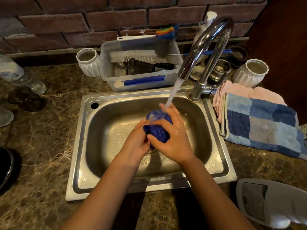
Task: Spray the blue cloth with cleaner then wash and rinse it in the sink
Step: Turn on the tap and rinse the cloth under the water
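Note:
The blue cloth (157, 130) is bunched into a wet ball over the middle of the steel sink (79, 146). My left hand (136, 141) grips it from the left and below. My right hand (172, 140) wraps over it from the right, fingers closed on the fabric. A stream of water (174, 92) runs from the chrome tap (207, 47) onto the top of the cloth and my right fingers. The lower part of the cloth is hidden behind my hands.
A clear plastic tub (166, 77) with a bottle brush stands behind the sink. White ribbed vases (88, 62) (250, 72) flank it. Folded blue checked and pink towels (259, 123) lie right of the sink. Glasses (25, 98) sit at the left. A white spray bottle (272, 201) lies at the front right.

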`<act>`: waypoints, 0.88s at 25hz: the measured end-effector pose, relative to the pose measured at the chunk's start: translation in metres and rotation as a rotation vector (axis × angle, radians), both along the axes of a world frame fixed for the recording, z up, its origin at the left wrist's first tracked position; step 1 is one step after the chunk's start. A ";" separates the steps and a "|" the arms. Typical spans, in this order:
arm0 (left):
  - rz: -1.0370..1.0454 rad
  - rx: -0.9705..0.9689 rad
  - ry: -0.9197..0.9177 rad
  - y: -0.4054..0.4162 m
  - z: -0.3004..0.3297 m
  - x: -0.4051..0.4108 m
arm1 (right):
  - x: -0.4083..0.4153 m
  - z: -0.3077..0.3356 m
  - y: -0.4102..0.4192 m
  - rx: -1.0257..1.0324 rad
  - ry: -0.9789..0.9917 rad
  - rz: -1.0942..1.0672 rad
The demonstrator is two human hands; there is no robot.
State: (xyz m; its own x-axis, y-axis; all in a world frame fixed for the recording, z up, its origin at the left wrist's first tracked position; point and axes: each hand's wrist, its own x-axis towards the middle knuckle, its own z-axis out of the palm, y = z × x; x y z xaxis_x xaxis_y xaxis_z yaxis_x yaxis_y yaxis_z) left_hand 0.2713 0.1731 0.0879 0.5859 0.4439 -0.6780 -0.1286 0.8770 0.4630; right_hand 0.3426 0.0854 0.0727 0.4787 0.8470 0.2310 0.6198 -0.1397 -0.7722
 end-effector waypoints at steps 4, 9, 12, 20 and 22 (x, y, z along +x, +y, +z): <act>-0.086 -0.005 -0.078 -0.007 0.006 0.000 | 0.003 -0.006 0.012 0.063 -0.104 -0.127; -0.125 0.006 -0.048 -0.013 -0.002 -0.007 | 0.004 -0.006 0.026 0.149 -0.245 -0.114; -0.149 0.079 -0.030 -0.014 -0.003 -0.011 | 0.012 -0.002 0.031 0.169 -0.102 -0.127; -0.047 0.088 -0.043 -0.007 0.006 -0.002 | 0.034 -0.003 0.034 -0.088 0.931 -0.272; -0.112 0.186 0.021 -0.004 0.008 0.000 | 0.033 -0.004 0.028 -0.167 0.838 -0.207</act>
State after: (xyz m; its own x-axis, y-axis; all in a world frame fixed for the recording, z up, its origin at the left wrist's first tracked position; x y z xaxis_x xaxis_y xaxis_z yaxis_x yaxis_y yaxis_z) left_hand 0.2714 0.1690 0.0960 0.6254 0.4954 -0.6028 -0.0237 0.7843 0.6199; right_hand 0.3754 0.1130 0.0684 0.5826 0.7160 -0.3846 -0.1921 -0.3384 -0.9212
